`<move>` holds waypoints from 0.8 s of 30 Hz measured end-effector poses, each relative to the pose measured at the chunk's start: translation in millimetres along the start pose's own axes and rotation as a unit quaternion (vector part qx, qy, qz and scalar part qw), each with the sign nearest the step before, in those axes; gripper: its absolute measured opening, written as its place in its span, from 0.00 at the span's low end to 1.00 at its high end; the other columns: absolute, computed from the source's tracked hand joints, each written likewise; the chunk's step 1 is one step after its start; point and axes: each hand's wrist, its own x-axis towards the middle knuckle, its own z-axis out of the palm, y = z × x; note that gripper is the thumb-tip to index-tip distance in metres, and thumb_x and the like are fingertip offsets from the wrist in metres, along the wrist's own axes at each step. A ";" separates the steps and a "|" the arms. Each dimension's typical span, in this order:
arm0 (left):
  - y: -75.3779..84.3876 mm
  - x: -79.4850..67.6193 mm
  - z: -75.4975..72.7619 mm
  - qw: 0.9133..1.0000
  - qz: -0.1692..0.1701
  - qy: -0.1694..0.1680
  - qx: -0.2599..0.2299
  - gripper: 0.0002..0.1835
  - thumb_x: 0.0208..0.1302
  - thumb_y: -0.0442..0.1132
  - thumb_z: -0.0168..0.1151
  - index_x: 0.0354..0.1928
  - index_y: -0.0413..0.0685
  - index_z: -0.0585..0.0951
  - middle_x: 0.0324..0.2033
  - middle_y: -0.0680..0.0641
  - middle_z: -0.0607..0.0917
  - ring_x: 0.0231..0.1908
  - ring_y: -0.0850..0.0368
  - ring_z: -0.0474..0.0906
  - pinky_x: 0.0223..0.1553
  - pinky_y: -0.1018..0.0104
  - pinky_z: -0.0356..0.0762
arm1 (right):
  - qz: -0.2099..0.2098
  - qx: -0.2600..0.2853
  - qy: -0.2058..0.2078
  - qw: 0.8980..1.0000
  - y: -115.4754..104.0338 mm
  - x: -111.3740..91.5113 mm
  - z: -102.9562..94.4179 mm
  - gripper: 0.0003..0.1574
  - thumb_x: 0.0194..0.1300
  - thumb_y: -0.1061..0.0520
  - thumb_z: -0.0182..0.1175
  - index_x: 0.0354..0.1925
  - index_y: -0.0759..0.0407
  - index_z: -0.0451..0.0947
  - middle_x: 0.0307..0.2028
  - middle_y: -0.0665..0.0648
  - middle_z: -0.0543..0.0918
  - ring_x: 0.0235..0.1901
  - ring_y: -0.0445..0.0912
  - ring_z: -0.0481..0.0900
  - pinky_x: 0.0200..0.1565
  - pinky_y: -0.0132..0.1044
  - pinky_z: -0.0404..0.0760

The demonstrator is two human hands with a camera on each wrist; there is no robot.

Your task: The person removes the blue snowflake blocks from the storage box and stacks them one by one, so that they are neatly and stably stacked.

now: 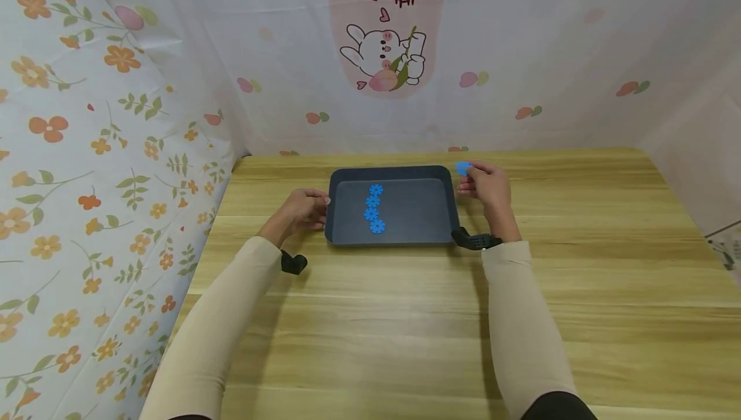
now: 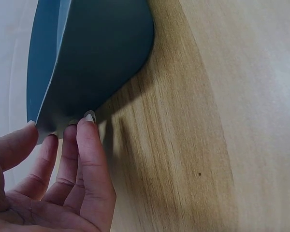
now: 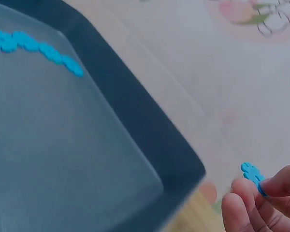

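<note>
A dark grey baking tray (image 1: 417, 214) lies on the wooden table, and a row of several blue snowflake discs (image 1: 372, 214) runs down its left half. At the tray's left end my left hand (image 1: 302, 209) holds the rim, thumb (image 2: 17, 145) at the top edge and fingers against the outer wall. Just beyond the tray's far right corner, my right hand (image 1: 487, 185) pinches a single blue snowflake disc (image 3: 252, 173) between thumb and forefinger. The other fingers of that hand are bent below the disc.
The wooden table (image 1: 370, 317) extends in front of the tray and to its right. Behind it hangs a white printed cloth (image 1: 498, 34) with a rabbit drawing, and a floral cloth (image 1: 116, 182) covers the left side. Black camera mounts (image 1: 294, 263) sit at both wrists.
</note>
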 end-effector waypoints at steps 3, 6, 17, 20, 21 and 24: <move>0.2 0.3 0.6 1.000 -0.002 0.003 -0.002 0.15 0.72 0.40 0.56 0.57 0.44 0.76 0.39 0.43 0.82 0.28 0.55 0.81 0.34 0.62 0.82 | 0.011 0.003 0.020 1.000 6.6 2.5 -10.1 0.25 0.74 0.57 0.53 0.64 0.65 0.70 0.26 0.52 0.83 0.23 0.41 0.84 0.38 0.39 0.85; 0.8 -0.4 0.9 1.000 -0.003 0.004 0.000 0.15 0.72 0.40 0.55 0.57 0.45 0.76 0.38 0.43 0.82 0.27 0.55 0.81 0.35 0.61 0.82 | 0.022 0.020 0.025 0.999 12.5 3.2 -18.3 0.26 0.74 0.58 0.52 0.66 0.67 0.68 0.26 0.53 0.83 0.23 0.42 0.84 0.36 0.38 0.85; 3.8 -5.4 1.0 1.000 -0.010 -0.003 -0.001 0.17 0.73 0.41 0.55 0.60 0.45 0.75 0.40 0.42 0.81 0.29 0.55 0.81 0.44 0.55 0.82 | 0.065 -0.002 0.037 0.997 22.3 0.3 -30.7 0.26 0.75 0.57 0.50 0.67 0.64 0.68 0.25 0.51 0.84 0.24 0.41 0.84 0.35 0.35 0.85; 3.4 -4.9 1.2 1.000 -0.009 0.000 0.001 0.16 0.73 0.41 0.55 0.59 0.45 0.76 0.38 0.43 0.82 0.29 0.55 0.81 0.42 0.57 0.82 | 0.078 -0.007 0.036 0.996 25.6 2.5 -30.6 0.26 0.75 0.58 0.50 0.67 0.64 0.68 0.23 0.50 0.83 0.24 0.40 0.84 0.34 0.34 0.85; 1.4 -2.6 1.0 1.000 -0.006 0.002 0.001 0.16 0.73 0.41 0.55 0.58 0.46 0.76 0.37 0.44 0.82 0.28 0.55 0.81 0.40 0.58 0.82 | 0.082 -0.007 0.037 0.996 26.6 3.1 -30.1 0.25 0.75 0.58 0.50 0.67 0.64 0.68 0.22 0.50 0.83 0.24 0.40 0.84 0.34 0.34 0.85; 1.5 -2.2 0.6 1.000 -0.007 -0.001 0.000 0.17 0.72 0.41 0.56 0.59 0.45 0.76 0.38 0.44 0.81 0.29 0.55 0.81 0.43 0.56 0.82 | 0.081 -0.007 0.039 0.996 29.8 4.8 -29.3 0.25 0.74 0.59 0.50 0.66 0.65 0.68 0.21 0.49 0.82 0.22 0.39 0.84 0.32 0.34 0.85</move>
